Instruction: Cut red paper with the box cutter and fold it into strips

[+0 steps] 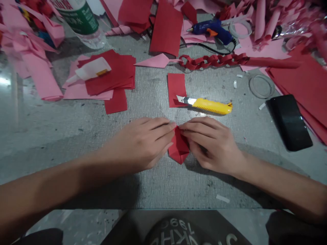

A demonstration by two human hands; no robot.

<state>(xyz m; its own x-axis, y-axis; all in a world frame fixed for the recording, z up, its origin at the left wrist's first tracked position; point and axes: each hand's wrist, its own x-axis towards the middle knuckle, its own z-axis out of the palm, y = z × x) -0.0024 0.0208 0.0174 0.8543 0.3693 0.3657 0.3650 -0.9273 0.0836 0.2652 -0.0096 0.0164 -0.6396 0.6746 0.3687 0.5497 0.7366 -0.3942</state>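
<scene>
A small piece of red paper [180,144] lies on the grey table in front of me, its near end folded to a point. My left hand [149,141] presses on its left side, fingertips at the far edge. From the other side, my right hand [211,141] pinches its far right corner between thumb and fingers. Just beyond my hands, a yellow utility knife [211,106] with its blade out rests partly over a flat red paper rectangle [176,83].
Red and pink sheets with a white glue bottle [93,69] lie at left. Farther back are a plastic bottle [80,22], a blue glue gun [212,30] and a red paper chain [212,62]. A black phone [290,122] and a tape roll [262,86] lie at right.
</scene>
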